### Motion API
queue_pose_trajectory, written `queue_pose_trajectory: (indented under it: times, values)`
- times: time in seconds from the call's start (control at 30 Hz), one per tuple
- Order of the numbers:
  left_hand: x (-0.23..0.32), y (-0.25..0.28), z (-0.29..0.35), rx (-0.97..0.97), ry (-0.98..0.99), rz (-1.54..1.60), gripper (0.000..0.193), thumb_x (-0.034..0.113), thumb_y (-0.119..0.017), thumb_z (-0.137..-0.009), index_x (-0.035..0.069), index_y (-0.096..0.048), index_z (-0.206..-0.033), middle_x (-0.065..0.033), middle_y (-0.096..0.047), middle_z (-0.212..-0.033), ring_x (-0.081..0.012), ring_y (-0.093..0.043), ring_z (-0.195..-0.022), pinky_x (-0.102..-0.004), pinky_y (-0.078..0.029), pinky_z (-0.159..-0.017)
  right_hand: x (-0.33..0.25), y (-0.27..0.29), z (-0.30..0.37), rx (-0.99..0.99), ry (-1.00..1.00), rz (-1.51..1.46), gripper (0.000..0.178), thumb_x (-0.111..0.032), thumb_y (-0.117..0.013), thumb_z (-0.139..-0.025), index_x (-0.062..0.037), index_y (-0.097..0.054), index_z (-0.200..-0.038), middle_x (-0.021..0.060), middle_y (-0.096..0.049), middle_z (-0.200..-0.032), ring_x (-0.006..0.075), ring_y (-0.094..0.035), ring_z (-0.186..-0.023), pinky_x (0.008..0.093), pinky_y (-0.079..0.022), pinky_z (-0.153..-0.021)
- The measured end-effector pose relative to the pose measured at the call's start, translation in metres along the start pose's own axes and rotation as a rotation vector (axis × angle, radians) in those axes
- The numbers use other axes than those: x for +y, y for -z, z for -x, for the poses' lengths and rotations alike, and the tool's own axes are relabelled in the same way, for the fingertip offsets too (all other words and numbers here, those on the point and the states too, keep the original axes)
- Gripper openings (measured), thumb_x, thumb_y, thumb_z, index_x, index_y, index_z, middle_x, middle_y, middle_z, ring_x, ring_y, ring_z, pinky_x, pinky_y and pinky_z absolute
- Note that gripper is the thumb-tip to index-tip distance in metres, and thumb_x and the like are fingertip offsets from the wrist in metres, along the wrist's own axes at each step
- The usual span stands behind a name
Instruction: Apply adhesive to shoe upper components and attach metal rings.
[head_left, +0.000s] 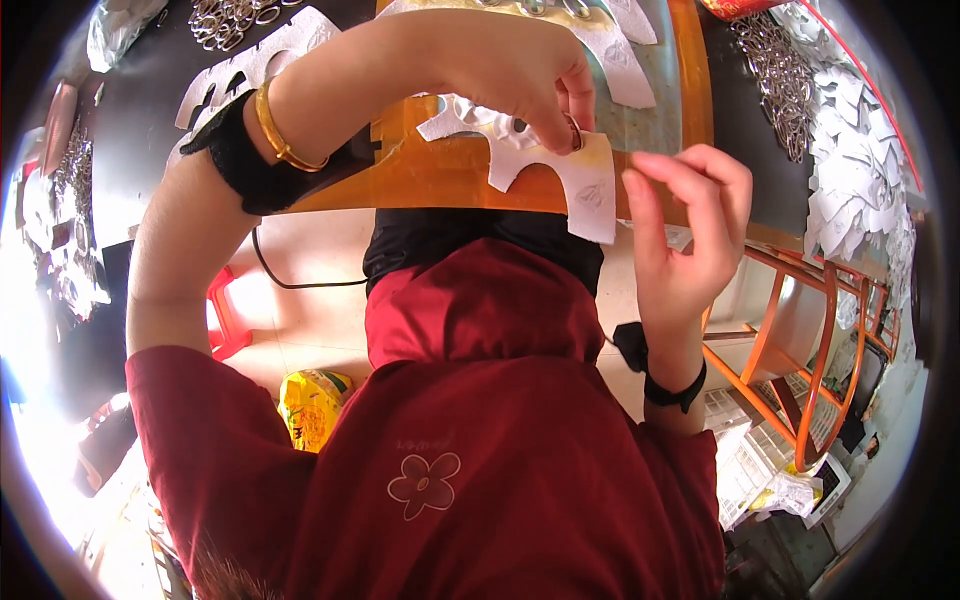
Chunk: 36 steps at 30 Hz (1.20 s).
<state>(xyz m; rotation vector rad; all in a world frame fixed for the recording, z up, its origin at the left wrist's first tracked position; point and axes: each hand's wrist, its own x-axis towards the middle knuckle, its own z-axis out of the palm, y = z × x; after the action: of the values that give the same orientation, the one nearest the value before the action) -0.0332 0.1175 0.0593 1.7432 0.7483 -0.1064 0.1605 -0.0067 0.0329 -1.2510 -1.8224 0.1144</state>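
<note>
My left hand reaches across from the left and is closed, its thumb and fingertips pinching a small metal ring. Beneath them, a white cut-out piece with arched edges and a faint printed mark juts over the table's front edge. To the right of this piece, my right hand is raised, with thumb and index fingertips nearly together. Whatever may be between those fingertips is too small to make out. The left hand partly hides the white piece.
Similar white cut-outs lie farther back and at left. Metal rings are heaped at back left and right, beside stacked white pieces. An orange-brown strip borders the table. Chairs stand at right.
</note>
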Motion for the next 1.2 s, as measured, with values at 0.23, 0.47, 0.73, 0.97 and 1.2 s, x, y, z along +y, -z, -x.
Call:
queue_pose_trajectory:
  times: [0.23,0.47,0.73,0.97,1.2]
  values:
    - [-0.017,-0.012,-0.006,0.172,-0.073,-0.073,0.021,0.012,-0.077,-0.076,-0.001,-0.069,-0.090,-0.0065,-0.070,-0.083,-0.0144,-0.066,-0.078,-0.0297,-0.052,-0.071,0.006,-0.023,-0.016,-0.174,0.225,0.178,0.018,-0.006,-0.079,-0.072,-0.0112,-0.073,-0.088,-0.0005,-0.056,-0.083,0.0197,-0.055,-0.078,0.0342,-0.046,-0.067]
    - [-0.030,-0.028,-0.005,0.406,-0.254,-0.180,0.026,0.009,-0.078,-0.074,0.000,-0.064,-0.094,-0.0131,-0.070,-0.083,-0.0219,-0.069,-0.080,-0.0325,-0.054,-0.072,0.014,-0.025,-0.020,-0.253,0.263,0.131,0.018,-0.007,-0.077,-0.072,-0.0106,-0.074,-0.090,-0.0003,-0.055,-0.080,0.0194,-0.056,-0.078,0.0347,-0.046,-0.069]
    - [-0.031,-0.038,-0.003,0.515,-0.236,-0.186,0.042,0.008,-0.080,-0.072,0.003,-0.052,-0.104,-0.0163,-0.070,-0.082,-0.0255,-0.070,-0.076,-0.0338,-0.056,-0.069,0.007,-0.026,-0.022,-0.339,0.221,0.225,0.014,-0.005,-0.074,-0.075,-0.0064,-0.071,-0.088,0.0029,-0.058,-0.083,0.0227,-0.057,-0.082,0.0354,-0.047,-0.072]
    - [-0.025,-0.057,0.008,0.776,-0.360,-0.385,0.048,0.003,-0.080,-0.071,0.005,-0.053,-0.111,-0.0138,-0.067,-0.099,-0.0311,-0.065,-0.096,-0.0391,-0.051,-0.082,0.016,-0.028,-0.029,-0.464,0.138,0.157,0.011,0.000,-0.070,-0.076,-0.0044,-0.063,-0.083,0.0080,-0.057,-0.083,0.0283,-0.057,-0.086,0.0410,-0.049,-0.075]
    - [0.003,-0.105,0.024,1.058,-0.276,-0.555,0.050,0.000,-0.077,-0.072,0.006,-0.054,-0.116,-0.0071,-0.062,-0.104,-0.0291,-0.058,-0.101,-0.0408,-0.044,-0.086,0.023,-0.027,-0.028,-0.444,0.203,0.076,0.018,0.000,-0.071,-0.075,-0.0054,-0.056,-0.083,0.0080,-0.055,-0.082,0.0274,-0.058,-0.084,0.0399,-0.050,-0.072]
